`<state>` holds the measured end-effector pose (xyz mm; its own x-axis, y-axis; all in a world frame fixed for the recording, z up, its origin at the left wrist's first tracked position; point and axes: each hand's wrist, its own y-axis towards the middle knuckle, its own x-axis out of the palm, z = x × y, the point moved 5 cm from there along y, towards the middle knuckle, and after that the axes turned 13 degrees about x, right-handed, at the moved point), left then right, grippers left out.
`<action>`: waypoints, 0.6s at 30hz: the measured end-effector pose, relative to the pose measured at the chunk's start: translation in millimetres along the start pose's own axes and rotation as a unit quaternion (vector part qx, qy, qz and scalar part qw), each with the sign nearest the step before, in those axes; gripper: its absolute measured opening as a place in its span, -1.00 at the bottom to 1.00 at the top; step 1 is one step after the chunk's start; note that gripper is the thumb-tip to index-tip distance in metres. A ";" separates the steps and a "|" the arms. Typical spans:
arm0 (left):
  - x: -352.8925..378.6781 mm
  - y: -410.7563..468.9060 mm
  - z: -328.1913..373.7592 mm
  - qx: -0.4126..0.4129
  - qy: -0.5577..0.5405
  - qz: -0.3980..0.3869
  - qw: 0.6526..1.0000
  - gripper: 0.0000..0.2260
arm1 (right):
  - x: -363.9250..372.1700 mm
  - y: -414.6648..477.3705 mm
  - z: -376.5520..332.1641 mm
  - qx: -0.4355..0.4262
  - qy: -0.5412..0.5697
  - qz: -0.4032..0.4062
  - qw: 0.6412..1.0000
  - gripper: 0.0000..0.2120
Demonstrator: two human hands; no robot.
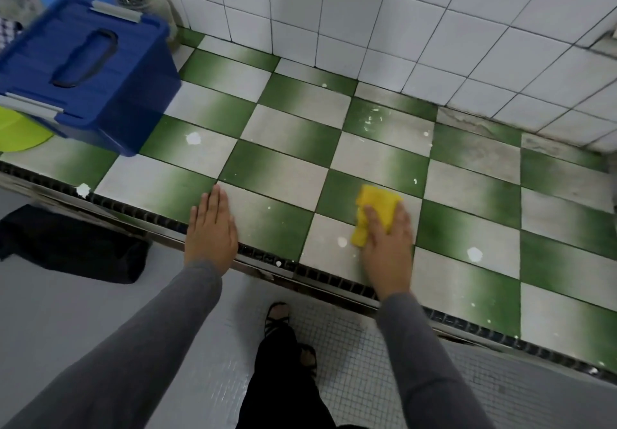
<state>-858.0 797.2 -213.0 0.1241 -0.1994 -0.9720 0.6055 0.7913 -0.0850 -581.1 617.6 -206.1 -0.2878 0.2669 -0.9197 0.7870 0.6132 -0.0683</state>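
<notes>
At my far left a lime-green bowl (20,134) shows partly, hidden by the corner of a blue box (110,94) with a lid and handle, which stands on the tiled ledge (287,134). Lower down, a dark cloth (73,245) lies on a grey surface. My left hand (210,228) rests palm down on the ledge at its front edge, fingers straight and together, holding nothing. White spots (193,138) dot the green and white tiles. Further right, my right hand (387,248) presses flat on a yellow sponge (377,201), fingers laid over it. The sponge lies on the ledge near the front edge, its far end showing past my fingertips.
</notes>
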 end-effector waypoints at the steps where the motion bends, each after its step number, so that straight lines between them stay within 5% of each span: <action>1: 1.8 0.0 0.2 -0.003 -0.001 0.000 1.000 -0.49 | -10.8 13.1 19.9 0.031 0.004 0.011 0.999 -0.52; 6: 1.8 3.6 12.6 0.024 -0.015 -0.008 1.000 -0.40 | -16.5 65.4 29.8 0.081 0.034 0.029 0.996 -0.59; 13: 5.0 17.1 60.9 0.102 -0.009 -0.019 0.995 -0.35 | 26.4 28.0 -87.2 -0.091 0.038 -0.056 0.994 -0.57; 18: 9.2 26.5 77.2 0.121 -0.005 -0.021 0.992 -0.38 | 19.7 -22.1 -52.9 -0.149 0.024 -0.064 0.986 -0.48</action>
<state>-780.2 771.7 -207.3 0.1018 -0.2357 -0.9665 0.7810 0.6207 -0.0691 -633.0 648.7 -202.2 -0.4048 0.2042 -0.8913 0.5489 0.8339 -0.0583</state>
